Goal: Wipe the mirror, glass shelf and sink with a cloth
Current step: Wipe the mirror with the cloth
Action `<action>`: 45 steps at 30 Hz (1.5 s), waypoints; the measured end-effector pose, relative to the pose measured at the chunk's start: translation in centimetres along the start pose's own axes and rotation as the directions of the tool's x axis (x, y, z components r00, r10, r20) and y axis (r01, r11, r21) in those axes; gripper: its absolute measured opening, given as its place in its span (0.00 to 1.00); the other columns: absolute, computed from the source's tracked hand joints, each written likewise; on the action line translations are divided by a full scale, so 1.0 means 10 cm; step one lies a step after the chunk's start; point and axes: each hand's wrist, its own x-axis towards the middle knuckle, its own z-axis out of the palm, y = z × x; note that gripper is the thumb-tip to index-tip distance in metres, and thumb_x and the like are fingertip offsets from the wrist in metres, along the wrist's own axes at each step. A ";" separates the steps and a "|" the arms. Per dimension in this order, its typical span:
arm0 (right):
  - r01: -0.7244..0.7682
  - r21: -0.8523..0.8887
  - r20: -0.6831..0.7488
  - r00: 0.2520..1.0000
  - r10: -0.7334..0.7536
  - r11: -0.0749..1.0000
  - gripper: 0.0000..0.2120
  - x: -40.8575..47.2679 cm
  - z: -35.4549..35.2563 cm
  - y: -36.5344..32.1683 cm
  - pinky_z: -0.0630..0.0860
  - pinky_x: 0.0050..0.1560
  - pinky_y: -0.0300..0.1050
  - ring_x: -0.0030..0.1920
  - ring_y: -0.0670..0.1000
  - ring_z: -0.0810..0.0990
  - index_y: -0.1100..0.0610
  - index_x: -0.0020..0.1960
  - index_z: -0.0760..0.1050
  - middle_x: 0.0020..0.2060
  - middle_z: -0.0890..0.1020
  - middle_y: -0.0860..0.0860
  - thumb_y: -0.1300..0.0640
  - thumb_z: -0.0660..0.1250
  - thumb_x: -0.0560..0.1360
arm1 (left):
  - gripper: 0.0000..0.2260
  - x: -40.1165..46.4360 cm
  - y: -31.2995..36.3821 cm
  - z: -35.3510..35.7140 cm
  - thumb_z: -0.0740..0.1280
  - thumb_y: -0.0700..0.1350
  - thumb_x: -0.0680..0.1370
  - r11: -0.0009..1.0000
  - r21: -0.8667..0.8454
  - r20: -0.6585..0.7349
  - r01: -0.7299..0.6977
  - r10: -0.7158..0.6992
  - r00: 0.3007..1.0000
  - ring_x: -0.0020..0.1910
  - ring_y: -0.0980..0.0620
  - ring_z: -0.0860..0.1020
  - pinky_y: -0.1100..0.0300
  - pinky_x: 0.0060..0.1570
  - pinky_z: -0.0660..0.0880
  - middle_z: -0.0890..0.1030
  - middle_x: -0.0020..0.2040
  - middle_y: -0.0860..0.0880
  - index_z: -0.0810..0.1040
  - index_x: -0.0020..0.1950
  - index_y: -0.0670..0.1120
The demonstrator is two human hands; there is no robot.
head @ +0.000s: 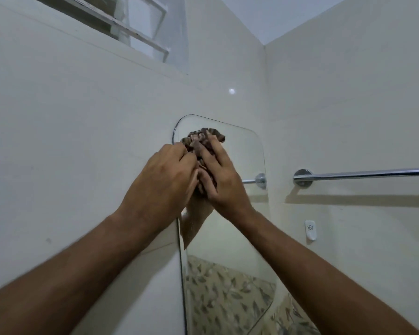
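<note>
Both hands work a bunched brown cloth (201,143) against the upper left corner of the mirror (237,238), which hangs on the pale wall (70,141). The left hand (160,180) has its fingers curled into the cloth at the mirror's left edge, grasping it. The right hand (218,180) lies over the cloth with fingers bent round the wad, pressing it to the glass. The cloth's top sticks out above the fingertips, near the mirror's rounded top corner.

On the side wall, a chrome rail (363,174) runs to the right edge; its reflection shows in the mirror. Below it sits a small white hook (310,229) with a faint emblem, too small to read. A window (136,22) sits at the top left.
</note>
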 end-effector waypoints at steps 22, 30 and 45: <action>-0.091 -0.007 -0.150 0.985 0.089 0.996 0.22 0.38 0.14 -0.31 0.60 0.76 0.40 0.78 0.46 0.57 0.57 0.76 0.65 0.78 0.62 0.55 0.58 0.60 0.83 | 0.06 -0.07 -0.18 -0.15 0.66 0.38 0.75 0.993 0.108 0.030 0.052 -0.056 0.998 0.38 0.44 0.69 0.46 0.39 0.72 0.75 0.35 0.43 0.76 0.38 0.42; -0.012 -0.057 0.023 1.000 0.013 0.998 0.23 -1.08 0.25 -0.51 0.63 0.75 0.61 0.79 0.62 0.56 0.64 0.76 0.62 0.78 0.58 0.60 0.62 0.60 0.82 | 0.09 -0.46 0.06 -0.15 0.66 0.40 0.76 0.991 0.079 0.107 0.112 -0.120 0.987 0.40 0.46 0.68 0.47 0.41 0.70 0.75 0.34 0.44 0.78 0.36 0.40; -0.147 -0.009 -0.036 0.989 0.146 0.989 0.23 -0.96 0.30 -0.77 0.64 0.75 0.59 0.79 0.59 0.55 0.62 0.77 0.62 0.78 0.58 0.60 0.59 0.58 0.83 | 0.11 -0.70 0.13 -0.27 0.63 0.38 0.78 0.991 0.107 0.173 0.074 -0.092 0.981 0.39 0.46 0.68 0.48 0.40 0.70 0.76 0.34 0.44 0.81 0.37 0.41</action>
